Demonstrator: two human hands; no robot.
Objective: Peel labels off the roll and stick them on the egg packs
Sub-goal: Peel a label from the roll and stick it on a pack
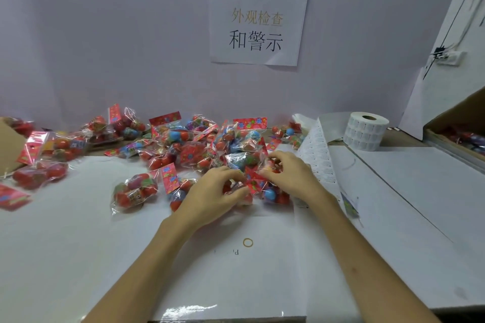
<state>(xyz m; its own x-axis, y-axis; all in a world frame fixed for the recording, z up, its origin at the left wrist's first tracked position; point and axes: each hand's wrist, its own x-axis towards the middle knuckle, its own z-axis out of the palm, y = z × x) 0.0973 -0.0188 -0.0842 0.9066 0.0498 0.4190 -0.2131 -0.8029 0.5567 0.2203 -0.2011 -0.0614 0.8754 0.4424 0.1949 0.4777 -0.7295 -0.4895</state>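
Left hand point(215, 191) and right hand point(286, 173) pinch egg pack point(254, 183), well left of label roll point(366, 131); pack's long axis unclear. Roll stands on end, core upward; strip point(320, 155) trails nearward.

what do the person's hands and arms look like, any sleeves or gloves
Two bare hands, the left hand and the right hand, with no gloves, rings or watch in view. The left arm and right arm are bare as well: no sleeve shows anywhere up to the bottom edge of the picture.
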